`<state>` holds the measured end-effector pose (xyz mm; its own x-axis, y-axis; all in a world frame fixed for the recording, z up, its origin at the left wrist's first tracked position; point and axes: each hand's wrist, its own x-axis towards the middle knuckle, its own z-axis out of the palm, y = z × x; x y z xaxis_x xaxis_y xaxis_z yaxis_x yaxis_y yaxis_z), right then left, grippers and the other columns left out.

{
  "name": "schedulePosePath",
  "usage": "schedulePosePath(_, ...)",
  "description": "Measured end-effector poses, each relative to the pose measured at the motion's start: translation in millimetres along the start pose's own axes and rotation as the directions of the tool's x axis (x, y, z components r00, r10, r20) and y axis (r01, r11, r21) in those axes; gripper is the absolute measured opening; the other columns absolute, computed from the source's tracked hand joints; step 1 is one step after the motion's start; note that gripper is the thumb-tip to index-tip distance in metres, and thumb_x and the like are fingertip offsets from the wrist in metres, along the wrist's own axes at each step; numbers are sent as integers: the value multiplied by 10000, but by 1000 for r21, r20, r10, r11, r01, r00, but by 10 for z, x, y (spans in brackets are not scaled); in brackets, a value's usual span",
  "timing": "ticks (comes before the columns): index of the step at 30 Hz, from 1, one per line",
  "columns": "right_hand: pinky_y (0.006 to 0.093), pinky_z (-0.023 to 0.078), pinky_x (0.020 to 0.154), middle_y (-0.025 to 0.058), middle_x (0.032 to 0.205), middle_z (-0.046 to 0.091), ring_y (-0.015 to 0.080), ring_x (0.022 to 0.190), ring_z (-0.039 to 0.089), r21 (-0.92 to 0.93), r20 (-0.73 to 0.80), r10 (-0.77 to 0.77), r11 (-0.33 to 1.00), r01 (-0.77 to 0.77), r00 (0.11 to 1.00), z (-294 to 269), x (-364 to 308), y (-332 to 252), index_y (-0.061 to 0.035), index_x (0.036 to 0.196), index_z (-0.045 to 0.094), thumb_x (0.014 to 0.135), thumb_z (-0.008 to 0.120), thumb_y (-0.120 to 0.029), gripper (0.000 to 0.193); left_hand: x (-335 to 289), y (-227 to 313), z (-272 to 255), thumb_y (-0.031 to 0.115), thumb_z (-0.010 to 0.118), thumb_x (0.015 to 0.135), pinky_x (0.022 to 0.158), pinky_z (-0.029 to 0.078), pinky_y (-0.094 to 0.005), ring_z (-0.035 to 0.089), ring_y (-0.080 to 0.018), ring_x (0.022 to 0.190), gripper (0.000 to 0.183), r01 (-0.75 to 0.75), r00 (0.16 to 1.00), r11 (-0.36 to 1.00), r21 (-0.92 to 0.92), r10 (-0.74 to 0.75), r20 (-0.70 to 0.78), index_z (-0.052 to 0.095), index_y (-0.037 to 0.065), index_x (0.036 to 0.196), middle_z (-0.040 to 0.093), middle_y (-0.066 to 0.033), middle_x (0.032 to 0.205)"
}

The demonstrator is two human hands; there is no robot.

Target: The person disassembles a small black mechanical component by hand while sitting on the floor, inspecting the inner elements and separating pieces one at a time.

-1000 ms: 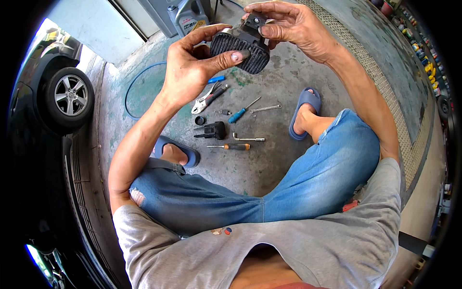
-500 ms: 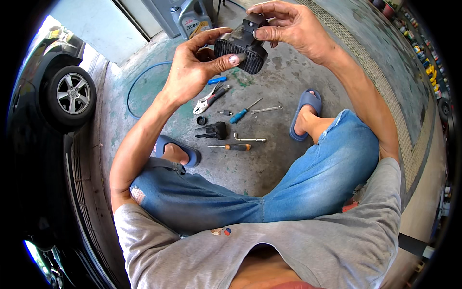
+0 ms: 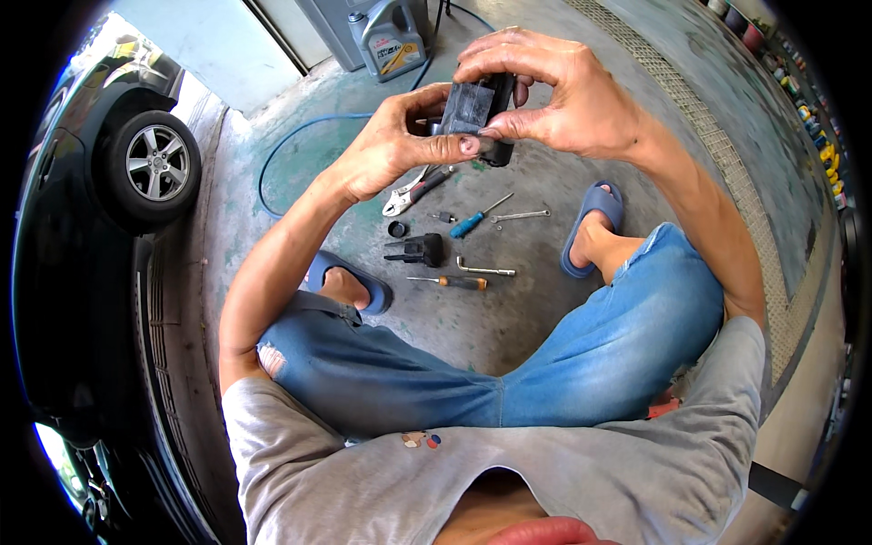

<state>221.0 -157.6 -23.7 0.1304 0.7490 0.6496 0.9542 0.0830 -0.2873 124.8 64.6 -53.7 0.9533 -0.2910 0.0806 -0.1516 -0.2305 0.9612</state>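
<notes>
A black, block-shaped plastic part [image 3: 469, 107] is held up in front of me between both hands. My left hand [image 3: 386, 150] grips its left side, thumb along the near face. My right hand [image 3: 572, 95] wraps its right side, fingers over the top and thumb on the near face. Below on the floor lie locking pliers [image 3: 416, 191], a blue-handled screwdriver [image 3: 469, 224], a combination wrench [image 3: 521, 216] and a small metal piece [image 3: 443, 217]. Closer to me are a black ring [image 3: 397, 230], a pronged black plastic piece [image 3: 418, 249], an L-shaped socket wrench [image 3: 486, 268] and an orange-and-black screwdriver [image 3: 461, 282].
A dark car [image 3: 73, 272] stands along the left. A grey oil jug [image 3: 389, 41] and a blue hose [image 3: 272, 163] are at the far side. A floor grating [image 3: 677, 86] runs down the right, with shelved bottles [image 3: 827, 154] beyond.
Both hands have turned the black part, so its ribbed face no longer shows and a smooth flat face does. My right hand has come lower and wraps more of it. The view has shifted slightly.
</notes>
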Motion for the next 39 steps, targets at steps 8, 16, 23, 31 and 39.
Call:
schedulePosePath(8, 387, 546, 947, 117, 1202, 690, 289, 1108, 662, 86, 31, 129, 988, -132, 991, 22, -35, 4, -63, 1224, 676, 663, 823, -11, 582, 46, -77, 29, 321, 866, 808, 920, 515, -336, 642, -171, 1035, 653, 6, 1000, 1000, -11, -6, -22, 606, -41, 1286, 693, -109, 1101)
schedulePosePath(16, 302, 560, 719, 73, 1234, 665, 199, 983, 663, 26, 3, 12, 1000, -12, 1000, 63, -39, 62, -53, 1247, 654, 662, 791, 83, 615, 29, -96, 53, 327, 878, 803, 930, 516, -336, 640, -169, 1040, 665, -33, 999, 998, -48, 31, -39, 603, -36, 1287, 691, -101, 1121)
schedulePosePath(23, 296, 550, 695, 72, 1231, 662, 201, 971, 658, 34, 5, -13, 999, 12, 1000, 110, -24, 79, -52, 1234, 647, 675, 797, 66, 590, 19, -95, 83, 334, 877, 805, 928, 516, -330, 644, -161, 1018, 672, 2, 998, 996, -94, -7, -58, 597, -38, 1290, 687, -95, 1115)
schedulePosePath(31, 348, 582, 819, 101, 1228, 657, 262, 1057, 671, 104, 69, 113, 987, -120, 991, 20, -14, -3, -56, 1249, 643, 708, 802, 6, 566, 13, -115, 70, 268, 907, 763, 934, 520, -328, 655, -165, 1028, 658, -48, 993, 998, -48, 42, -113, 610, -42, 1262, 702, -102, 1094)
schedulePosePath(39, 308, 590, 718, 85, 1239, 660, 215, 981, 679, 159, 91, 138, 976, -151, 986, 40, -36, 60, -78, 1263, 659, 732, 806, -10, 555, -1, -216, 58, 292, 928, 722, 884, 531, -313, 664, -144, 972, 698, -65, 974, 994, 82, 81, -210, 623, -51, 1247, 714, -99, 1072)
